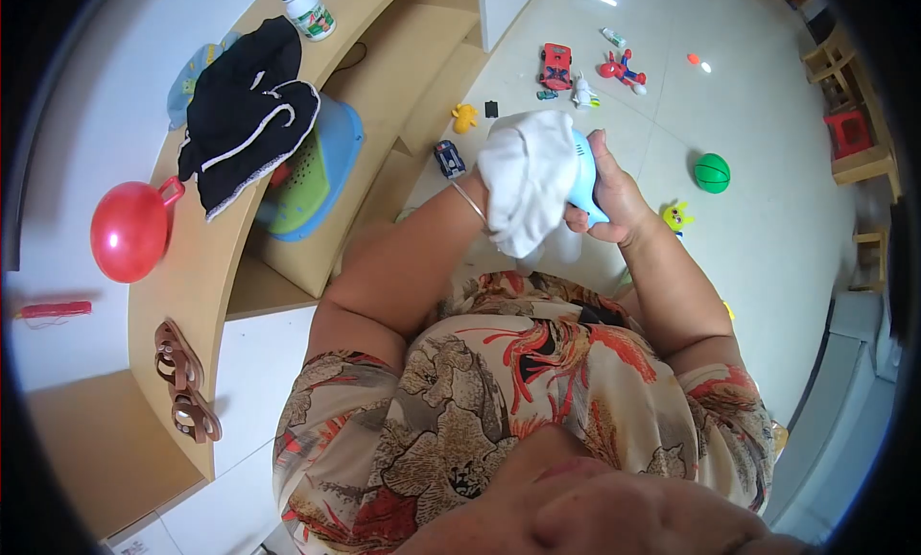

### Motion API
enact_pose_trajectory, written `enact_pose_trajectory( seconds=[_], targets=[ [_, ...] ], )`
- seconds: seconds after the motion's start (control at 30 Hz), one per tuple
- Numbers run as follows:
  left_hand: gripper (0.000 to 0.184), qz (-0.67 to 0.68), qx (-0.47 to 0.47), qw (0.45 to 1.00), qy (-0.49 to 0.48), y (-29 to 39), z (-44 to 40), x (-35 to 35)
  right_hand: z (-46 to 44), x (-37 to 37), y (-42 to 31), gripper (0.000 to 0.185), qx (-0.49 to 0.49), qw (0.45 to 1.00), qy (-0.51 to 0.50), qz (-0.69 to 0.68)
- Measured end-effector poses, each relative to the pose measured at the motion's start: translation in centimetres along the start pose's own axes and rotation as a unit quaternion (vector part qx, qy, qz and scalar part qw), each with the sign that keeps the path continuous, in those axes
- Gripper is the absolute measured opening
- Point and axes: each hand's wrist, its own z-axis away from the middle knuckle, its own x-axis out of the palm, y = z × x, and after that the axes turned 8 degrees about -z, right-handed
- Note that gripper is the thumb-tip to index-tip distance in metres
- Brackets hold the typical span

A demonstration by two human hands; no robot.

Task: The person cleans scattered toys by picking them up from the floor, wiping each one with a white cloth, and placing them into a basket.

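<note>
My left hand (483, 192) is mostly covered by a bunched white cloth (530, 171), which it holds against a light blue toy (583, 179). Its fingers are hidden under the cloth; a thin bracelet circles that wrist. My right hand (614, 195) grips the blue toy from the right, thumb pointing up along its side and fingers curled beneath. The toy has small dark slots and a tail-like lower end, and the cloth covers its left part.
On the floor lie a red toy car (555, 67), a red and blue figure (624, 70), a green ball (712, 173) and a dark toy car (448, 159). The wooden shelf (227, 162) at left bears dark clothing (251, 104), a white bottle (309, 13) and brown sandals (186, 380).
</note>
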Motion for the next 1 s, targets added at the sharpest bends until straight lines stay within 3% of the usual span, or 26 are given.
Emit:
enact_pose_trajectory(
  seconds=[0.03, 0.13, 0.23, 0.27, 0.33, 0.4, 0.47, 0.53, 0.6, 0.67, 0.73, 0.77, 0.8, 0.83, 0.87, 0.9, 0.93, 1.0],
  targets=[
    [0.034, -0.298, 0.069, 0.952, -0.036, 0.2, -0.3, 0.1, 0.1, 0.0, 0.0, 0.069, 0.022, 1.0, -0.006, -0.015],
    [0.041, -0.601, 0.027, 0.792, -0.102, 3.7, -0.4, 0.2, 0.2, 0.1, -0.3, 0.068, 0.066, 0.996, -0.024, -0.057],
    [0.041, -0.582, 0.032, 0.81, -0.07, 3.6, -0.3, -0.4, 0.2, -0.2, -0.3, 0.069, 0.077, 0.994, -0.041, -0.061],
    [0.037, -0.487, 0.056, 0.871, -0.025, 1.9, -0.2, -0.7, 0.2, -0.2, -0.2, 0.07, 0.069, 0.996, -0.045, -0.038],
    [0.034, -0.384, 0.081, 0.919, 0.021, -1.3, -0.2, -1.3, 0.2, 0.0, -0.1, 0.067, 0.015, 0.999, -0.034, 0.022],
    [0.033, -0.217, -0.016, 0.974, -0.06, -0.8, -0.4, -1.4, 0.0, 0.1, 0.2, 0.064, -0.04, 0.996, -0.023, 0.082],
    [0.032, 0.036, -0.079, 0.991, -0.098, 0.5, -0.4, -0.9, -0.4, -0.3, 0.5, 0.058, -0.171, 0.925, 0.153, 0.302],
    [0.027, -0.214, 0.01, 0.977, -0.003, -0.2, 0.2, -0.5, -0.6, -0.8, 0.5, 0.059, -0.179, 0.902, 0.178, 0.35],
    [0.029, -0.21, 0.058, 0.976, 0.014, -2.8, 1.3, -0.6, -1.1, -2.0, 1.1, 0.069, -0.38, 0.731, 0.108, 0.557],
    [0.034, -0.189, 0.109, 0.976, -0.001, -6.9, 0.8, -0.9, 0.1, -0.7, 0.8, 0.075, -0.335, 0.643, 0.145, 0.673],
    [0.039, -0.458, 0.01, 0.883, -0.102, -0.4, 0.0, -1.3, 0.5, -0.8, 1.1, 0.075, -0.339, 0.667, 0.127, 0.651],
    [0.039, -0.377, 0.094, 0.922, -0.005, -1.4, 0.4, -0.5, 0.3, -1.3, 1.2, 0.076, -0.382, 0.668, 0.096, 0.631],
    [0.038, -0.383, 0.16, 0.909, 0.042, -1.7, 0.5, -0.7, 0.4, -1.4, 1.3, 0.077, -0.373, 0.698, 0.102, 0.603],
    [0.037, -0.392, 0.223, 0.888, 0.093, -1.9, 0.6, -0.8, 0.5, -1.4, 1.4, 0.078, -0.379, 0.724, 0.112, 0.565],
    [0.037, -0.442, 0.256, 0.854, 0.095, -1.7, 0.3, -1.4, 1.0, -0.7, 1.0, 0.078, -0.297, 0.81, 0.129, 0.489],
    [0.037, -0.49, 0.289, 0.816, 0.102, -1.5, 0.1, -1.9, 1.4, 0.1, 0.6, 0.075, -0.276, 0.833, 0.13, 0.462],
    [0.03, -0.442, 0.189, 0.876, 0.046, -2.4, -0.2, -1.9, 2.1, 1.0, -0.1, 0.064, -0.18, 0.888, 0.114, 0.408],
    [0.024, -0.389, 0.093, 0.917, -0.014, -4.8, -0.5, -2.3, 2.1, 1.1, -0.3, 0.05, -0.087, 0.936, 0.052, 0.336]
  ],
)
